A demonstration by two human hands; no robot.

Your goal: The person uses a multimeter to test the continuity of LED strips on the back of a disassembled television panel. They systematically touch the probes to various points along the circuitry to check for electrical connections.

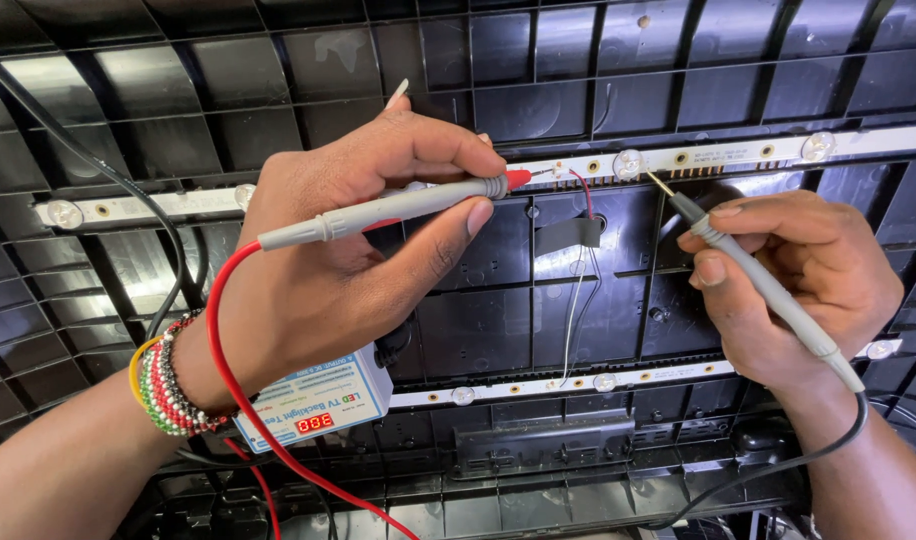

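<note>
Black ribbed panel (278, 90) underneath, your left hand (348, 250) grips the red-tipped probe (398, 207), right hand (798, 285) pinches the grey probe (758, 285), tips meeting the upper light strip (718, 155) contacts.

Head camera looks down (close) at panel (578, 60).

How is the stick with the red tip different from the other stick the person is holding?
The red-tipped probe is in the left hand; the black-tipped probe is in the right hand. The red-tipped probe lies almost level and trails a red wire; the black-tipped probe slants steeply and trails a black wire. Both have grey handles and metal points aimed at the upper white light strip.
</note>
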